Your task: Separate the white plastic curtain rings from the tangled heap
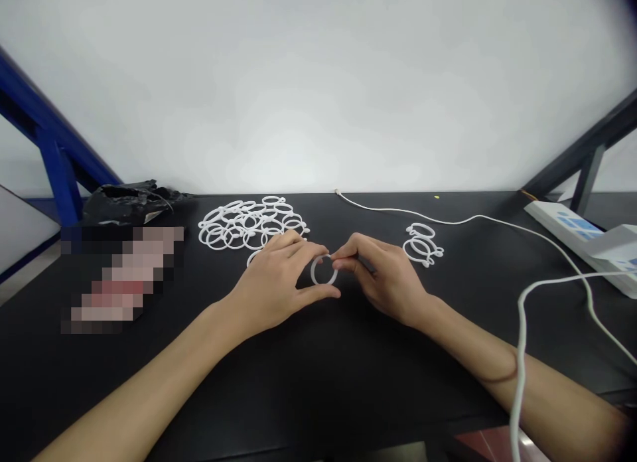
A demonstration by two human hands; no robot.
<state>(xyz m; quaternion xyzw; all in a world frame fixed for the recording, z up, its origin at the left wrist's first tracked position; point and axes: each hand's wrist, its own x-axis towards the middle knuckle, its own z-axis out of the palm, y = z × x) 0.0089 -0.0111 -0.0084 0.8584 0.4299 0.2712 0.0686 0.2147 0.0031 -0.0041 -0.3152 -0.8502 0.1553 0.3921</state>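
A white plastic ring is held just above the black table between both hands. My left hand pinches its left and lower side with thumb and fingers. My right hand pinches its upper right edge with fingertips. Behind my left hand lies a spread pile of several white rings. One more ring pokes out under my left fingers. A small stack of white rings lies just right of my right hand.
A white cable runs across the right side of the table and over my right forearm. A white device sits at the far right. Crumpled black plastic lies at the back left, above a blurred patch. A blue frame stands at the left.
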